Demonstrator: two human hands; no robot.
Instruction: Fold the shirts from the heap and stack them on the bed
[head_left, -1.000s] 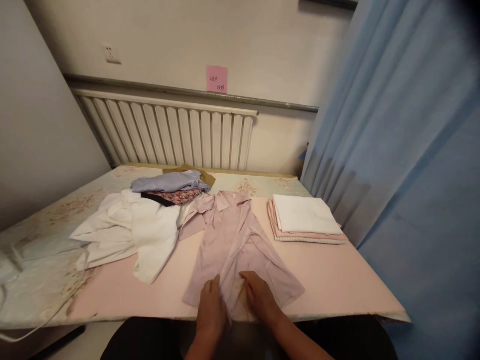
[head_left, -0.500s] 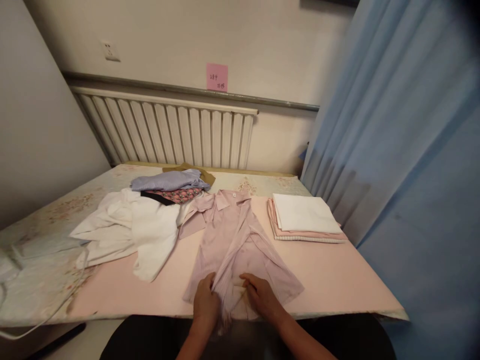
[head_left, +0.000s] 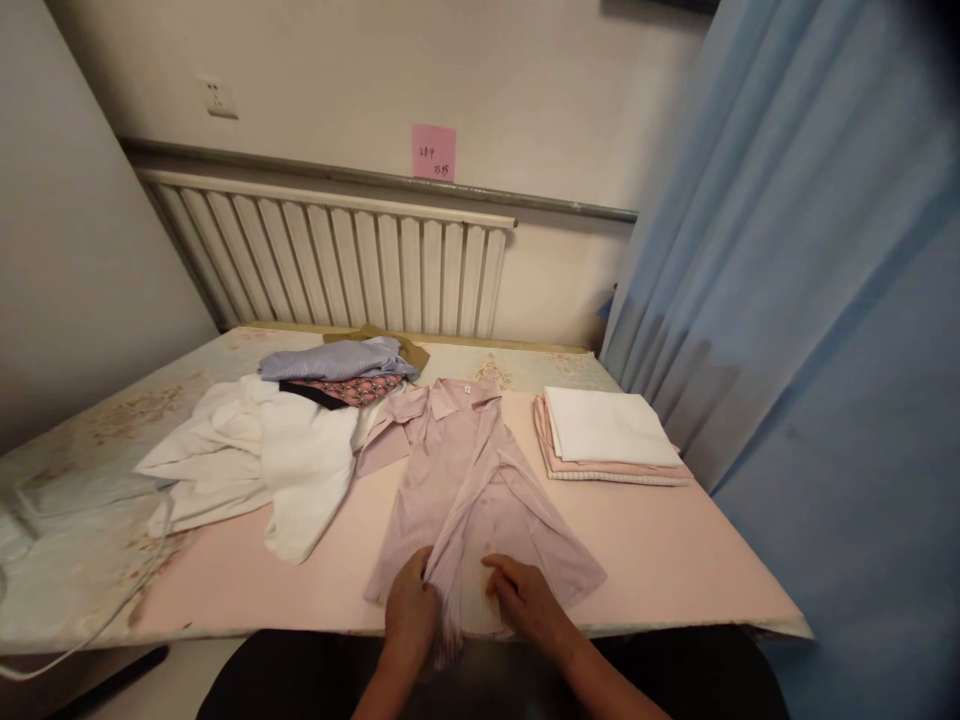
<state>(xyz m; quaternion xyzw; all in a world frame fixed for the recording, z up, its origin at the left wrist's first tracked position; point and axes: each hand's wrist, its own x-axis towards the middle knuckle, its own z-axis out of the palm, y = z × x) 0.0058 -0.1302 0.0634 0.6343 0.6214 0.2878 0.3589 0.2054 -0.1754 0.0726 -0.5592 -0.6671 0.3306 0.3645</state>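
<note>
A pale mauve collared shirt (head_left: 442, 455) lies face up on the table, collar toward the wall and hem at the near edge. Its front is partly overlapped, with a diagonal fold down the middle. My left hand (head_left: 411, 603) is closed on the gathered front edge near the hem, and some cloth hangs over the table edge below it. To the right, my right hand (head_left: 525, 598) has its fingers curled in a pinch at the lower front of the same shirt. The fingertips are partly hidden, so how much cloth they hold is unclear.
Rumpled white clothing (head_left: 247, 455) lies left of the shirt. Behind it are a lavender garment (head_left: 330, 360) and a patterned cloth (head_left: 360, 390). A folded stack topped with white cloth (head_left: 611, 425) sits at right. A blue curtain (head_left: 750, 300) borders the right side; a white cable (head_left: 112, 625) trails left.
The cloth between my hands now lies flatter, covering a pale patch that showed near the hem. My right hand has shifted slightly down and right; my left hand has barely moved.
</note>
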